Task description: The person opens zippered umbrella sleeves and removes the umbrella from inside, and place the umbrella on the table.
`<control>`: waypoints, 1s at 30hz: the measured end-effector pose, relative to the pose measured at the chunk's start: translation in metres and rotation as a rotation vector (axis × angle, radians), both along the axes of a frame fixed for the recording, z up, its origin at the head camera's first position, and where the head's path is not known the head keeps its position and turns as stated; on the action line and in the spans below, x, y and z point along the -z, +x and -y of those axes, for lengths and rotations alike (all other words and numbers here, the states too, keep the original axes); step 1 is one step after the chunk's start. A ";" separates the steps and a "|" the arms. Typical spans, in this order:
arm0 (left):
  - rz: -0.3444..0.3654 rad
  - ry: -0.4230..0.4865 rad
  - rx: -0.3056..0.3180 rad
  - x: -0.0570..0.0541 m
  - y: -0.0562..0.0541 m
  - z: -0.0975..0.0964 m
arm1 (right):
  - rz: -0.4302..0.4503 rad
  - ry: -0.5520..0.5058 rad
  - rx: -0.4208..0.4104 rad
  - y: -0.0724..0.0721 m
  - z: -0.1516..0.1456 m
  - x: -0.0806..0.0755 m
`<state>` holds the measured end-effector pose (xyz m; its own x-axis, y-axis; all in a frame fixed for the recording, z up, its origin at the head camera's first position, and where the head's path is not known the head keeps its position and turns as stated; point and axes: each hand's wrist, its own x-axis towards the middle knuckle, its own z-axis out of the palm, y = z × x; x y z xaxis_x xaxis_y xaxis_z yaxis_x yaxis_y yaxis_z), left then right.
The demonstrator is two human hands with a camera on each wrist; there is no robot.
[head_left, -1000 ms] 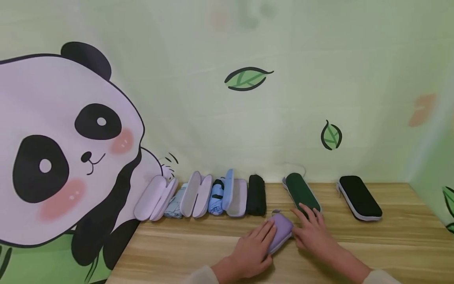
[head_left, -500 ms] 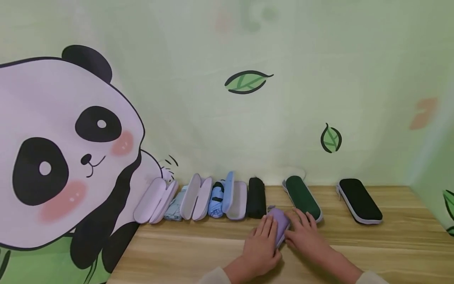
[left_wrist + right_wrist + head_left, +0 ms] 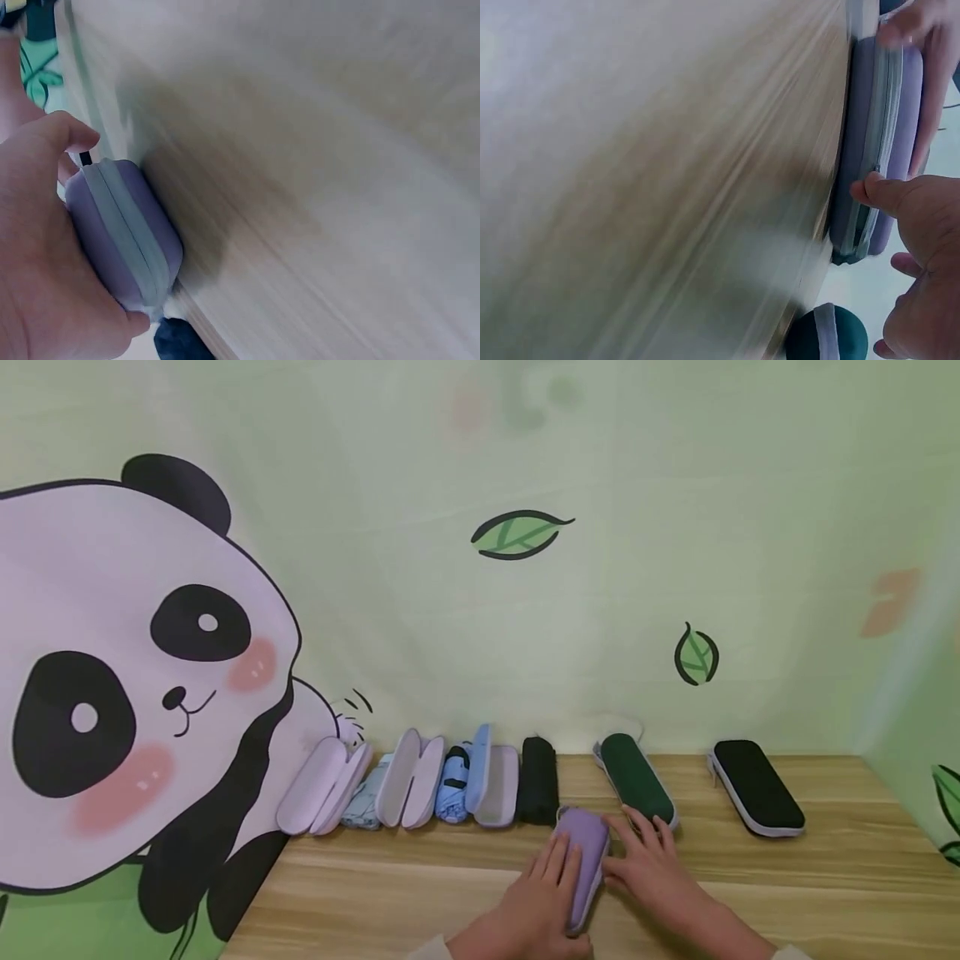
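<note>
On wood table point(image 3: 337, 893), near green case point(image 3: 637, 778) and black roll point(image 3: 538, 781): purple case point(image 3: 588, 856) | left hand point(image 3: 534, 897): gripping it, fingers over top | right hand point(image 3: 654, 870): thumb on zipper point(image 3: 886, 112), can't tell if pinching

Left hand point(image 3: 536, 893) clasping, right hand point(image 3: 654, 860) pinching (both angled inward)

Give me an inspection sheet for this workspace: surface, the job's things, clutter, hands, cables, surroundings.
Surface: wood-grain table.
Job's things: purple zip case, between both hands.
Clutter: along the back, three open cases, a teal bundle, a blue bundle and a black bundle; further right, a green case and a black case.
Grippers: left hand grips the purple zip case; right hand has its thumb at the zip; whether its fingers touch the green case is unclear.
Cables: nothing seen.
Surroundings: panda-print backdrop.
</note>
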<state>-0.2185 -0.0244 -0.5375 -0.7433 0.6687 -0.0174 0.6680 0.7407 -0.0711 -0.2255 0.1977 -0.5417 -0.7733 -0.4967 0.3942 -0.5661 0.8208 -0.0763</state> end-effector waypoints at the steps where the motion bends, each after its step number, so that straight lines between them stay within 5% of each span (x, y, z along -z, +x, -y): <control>1: 0.001 -0.006 0.006 0.000 0.006 0.004 | -0.008 -0.004 -0.003 0.000 0.000 0.002; 7: -0.201 -0.042 0.043 0.003 0.026 0.007 | -0.059 -0.025 0.004 -0.001 -0.002 0.005; 17: -0.347 0.008 -0.075 0.019 0.032 -0.002 | 0.078 -0.067 -0.071 0.018 0.006 0.001; 23: -0.360 -0.021 -0.140 0.020 0.033 -0.013 | 0.215 -0.081 -0.180 0.037 0.006 -0.002; 30: -0.354 -0.049 -0.139 0.018 0.036 -0.011 | 0.300 -0.065 -0.150 0.040 0.006 -0.005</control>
<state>-0.1829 -0.0132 -0.5556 -0.7926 0.5658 0.2271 0.4893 0.8126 -0.3167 -0.1860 0.1913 -0.5365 -0.7797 -0.5951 0.1946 -0.6246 0.7181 -0.3068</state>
